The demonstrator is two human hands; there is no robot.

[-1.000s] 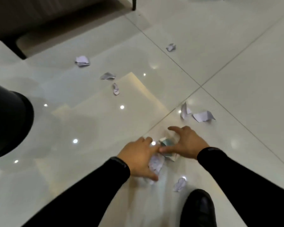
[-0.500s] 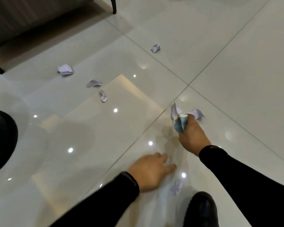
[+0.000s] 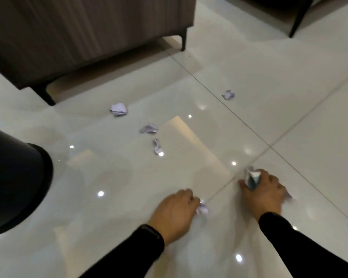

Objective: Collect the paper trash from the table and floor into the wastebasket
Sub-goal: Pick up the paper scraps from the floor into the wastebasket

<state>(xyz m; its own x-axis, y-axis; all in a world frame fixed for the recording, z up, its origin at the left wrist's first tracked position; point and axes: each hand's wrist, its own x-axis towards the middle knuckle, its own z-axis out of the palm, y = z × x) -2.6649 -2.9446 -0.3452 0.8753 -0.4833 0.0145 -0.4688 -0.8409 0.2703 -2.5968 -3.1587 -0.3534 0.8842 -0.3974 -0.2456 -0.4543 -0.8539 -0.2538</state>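
- Shifted since half a second ago: left hand [image 3: 175, 214], off the bare tile and onto a small scrap [image 3: 202, 209], with the fingers curled around it at their tips and the outline smeared by motion.
- Dropped in the same interval: right hand [image 3: 264, 192], down from a raised hold to the floor [image 3: 109, 197], just right of the point where the tile joints cross.
- Gripped in the right hand, between thumb and curled fingers: wad of paper [image 3: 252, 178], white with a blue-grey patch, poking up out of the fist.
- Peeking out from under the right hand's outer edge: pale sliver of paper [image 3: 289, 195], too blurred to make out further.
- Standing at the left edge, well apart from both hands and showing more fully than before: black wastebasket [image 3: 18, 187], outer wall only, opening out of view.
- Lying loose on the floor beyond the hands: large crumpled piece [image 3: 119, 109] nearest the furniture; flatter piece [image 3: 149, 128] below it; narrow twisted piece [image 3: 157, 146] just beside that; lone ball [image 3: 228, 94] off to the right, beside a tile joint.
- Looming at upper left: brown ribbed furniture [image 3: 88, 37] on dark legs.
- Covering both forearms: black sleeves [image 3: 129, 253].
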